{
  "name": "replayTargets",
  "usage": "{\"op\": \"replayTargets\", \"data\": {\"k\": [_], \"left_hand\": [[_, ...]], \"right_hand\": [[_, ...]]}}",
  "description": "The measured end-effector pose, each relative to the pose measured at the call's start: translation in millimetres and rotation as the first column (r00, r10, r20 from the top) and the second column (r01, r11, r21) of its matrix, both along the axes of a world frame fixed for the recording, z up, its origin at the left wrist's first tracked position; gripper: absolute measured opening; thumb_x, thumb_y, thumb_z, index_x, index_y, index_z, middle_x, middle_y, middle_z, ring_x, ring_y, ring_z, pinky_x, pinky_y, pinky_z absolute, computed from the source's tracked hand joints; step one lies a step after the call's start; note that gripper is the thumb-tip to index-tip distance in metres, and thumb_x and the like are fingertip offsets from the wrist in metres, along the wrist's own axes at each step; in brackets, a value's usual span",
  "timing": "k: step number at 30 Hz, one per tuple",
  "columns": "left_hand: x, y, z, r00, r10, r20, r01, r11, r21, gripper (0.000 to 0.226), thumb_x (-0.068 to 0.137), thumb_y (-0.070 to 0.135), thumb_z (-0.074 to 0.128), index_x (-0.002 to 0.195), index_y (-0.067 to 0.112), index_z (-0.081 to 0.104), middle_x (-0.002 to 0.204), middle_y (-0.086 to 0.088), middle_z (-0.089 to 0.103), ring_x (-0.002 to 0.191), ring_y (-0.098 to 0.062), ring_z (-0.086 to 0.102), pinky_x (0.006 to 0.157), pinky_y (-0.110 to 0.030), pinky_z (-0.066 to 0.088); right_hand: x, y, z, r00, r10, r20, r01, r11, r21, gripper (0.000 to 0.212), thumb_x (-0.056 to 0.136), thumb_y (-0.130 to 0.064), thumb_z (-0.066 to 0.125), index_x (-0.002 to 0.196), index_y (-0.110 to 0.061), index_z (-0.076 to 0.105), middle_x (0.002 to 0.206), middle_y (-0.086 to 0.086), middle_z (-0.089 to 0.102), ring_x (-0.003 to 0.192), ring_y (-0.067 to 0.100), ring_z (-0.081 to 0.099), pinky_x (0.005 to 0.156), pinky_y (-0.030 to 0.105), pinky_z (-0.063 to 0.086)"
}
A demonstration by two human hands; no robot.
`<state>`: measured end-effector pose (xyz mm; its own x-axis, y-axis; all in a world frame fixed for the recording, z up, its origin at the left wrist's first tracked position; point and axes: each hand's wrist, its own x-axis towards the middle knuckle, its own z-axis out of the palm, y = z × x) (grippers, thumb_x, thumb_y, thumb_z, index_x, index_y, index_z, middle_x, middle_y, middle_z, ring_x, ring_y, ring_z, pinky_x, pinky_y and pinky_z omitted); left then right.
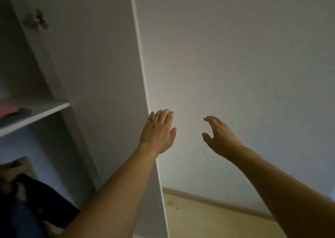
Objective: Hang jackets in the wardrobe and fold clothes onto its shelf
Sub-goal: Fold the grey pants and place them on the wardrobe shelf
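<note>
Both my hands were empty, fingers loose: left hand (158,131) against the wardrobe door (101,74) edge, right hand (218,135) at 3 o'clock. Two folded clothes (12,111) sat on the shelf (43,109) at 9, dark jackets (36,201) piled at 7.

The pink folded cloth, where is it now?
In the head view, the pink folded cloth lies at the far left on the white wardrobe shelf, beside a dark garment.

shelf (45,109) – white, far left of the fingers | on it: pink folded cloth (8,109) beside dark folded cloth (22,113)
</note>
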<state>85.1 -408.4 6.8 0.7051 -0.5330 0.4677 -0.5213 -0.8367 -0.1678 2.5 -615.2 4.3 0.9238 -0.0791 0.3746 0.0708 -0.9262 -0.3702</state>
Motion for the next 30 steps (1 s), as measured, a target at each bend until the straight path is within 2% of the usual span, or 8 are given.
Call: {"op": "replayTargets", "data": {"k": [7, 12, 18, 23, 26, 30], "left_hand": [[-122.0, -215.4, -37.1, 0.985, -0.159, -0.069, 0.154, 0.986, -0.071, 0.058, 0.1, 0.04, 0.032, 0.149, 0.011, 0.024, 0.156, -0.007, 0.024, 0.143, -0.025, 0.021, 0.12, -0.045, 0.01], [-205.3, -347.9, -83.4, 0.935, -0.3, -0.189, 0.312, 0.949, 0.037, 0.059, 0.099, 0.041, 0.031, 0.15, 0.012, 0.022, 0.156, -0.008, 0.024, 0.142, -0.026, 0.021, 0.12, -0.046, 0.008], [-260.8, -482.5, -137.8, 0.881, -0.35, -0.318, 0.357, 0.933, -0.038, 0.057, 0.098, 0.037, 0.033, 0.149, 0.012, 0.023, 0.155, -0.008, 0.025, 0.142, -0.025, 0.022, 0.12, -0.045, 0.009], [-342.4, -585.9, -179.5, 0.847, -0.285, -0.449, 0.298, 0.953, -0.044, 0.061, 0.099, 0.039, 0.036, 0.151, 0.011, 0.022, 0.157, -0.009, 0.024, 0.143, -0.025, 0.023, 0.119, -0.046, 0.013], [-400.7, -655.2, -195.6, 0.846, -0.318, -0.428, 0.355, 0.935, 0.008, 0.06, 0.098, 0.039, 0.038, 0.151, 0.013, 0.022, 0.157, -0.007, 0.024, 0.142, -0.024, 0.024, 0.119, -0.045, 0.014], [-469.1, -721.8, -213.7, 0.828, -0.293, -0.479, 0.311, 0.949, -0.044, 0.059, 0.097, 0.037, 0.042, 0.148, 0.013, 0.028, 0.154, -0.008, 0.03, 0.14, -0.024, 0.03, 0.116, -0.037, 0.02]], "right_hand": [[-165.1, -219.2, -43.2, 0.978, -0.198, -0.068, 0.197, 0.98, -0.009, 0.051, 0.096, -0.026, 0.054, 0.142, -0.009, 0.04, 0.148, 0.007, 0.04, 0.137, 0.024, 0.035, 0.115, 0.035, 0.026], [-261.4, -338.6, -75.1, 0.924, -0.316, -0.216, 0.329, 0.944, 0.028, 0.05, 0.096, -0.026, 0.054, 0.142, -0.01, 0.04, 0.148, 0.007, 0.04, 0.134, 0.024, 0.039, 0.109, 0.033, 0.032], [-340.1, -447.7, -116.1, 0.86, -0.423, -0.285, 0.449, 0.893, 0.033, 0.052, 0.096, -0.027, 0.055, 0.143, -0.012, 0.038, 0.15, 0.007, 0.038, 0.133, 0.025, 0.041, 0.109, 0.036, 0.034], [-427.1, -557.6, -140.3, 0.829, -0.428, -0.359, 0.466, 0.885, 0.023, 0.053, 0.096, -0.026, 0.055, 0.143, -0.01, 0.038, 0.15, 0.007, 0.038, 0.134, 0.025, 0.04, 0.108, 0.031, 0.031], [-490.0, -635.5, -160.8, 0.8, -0.469, -0.375, 0.527, 0.847, 0.064, 0.053, 0.095, -0.026, 0.055, 0.143, -0.01, 0.038, 0.149, 0.008, 0.038, 0.134, 0.026, 0.04, 0.108, 0.033, 0.03], [-563.0, -726.2, -191.9, 0.775, -0.442, -0.452, 0.527, 0.847, 0.075, 0.055, 0.095, -0.025, 0.054, 0.145, -0.009, 0.036, 0.151, 0.009, 0.035, 0.137, 0.024, 0.035, 0.109, 0.03, 0.027]]}}
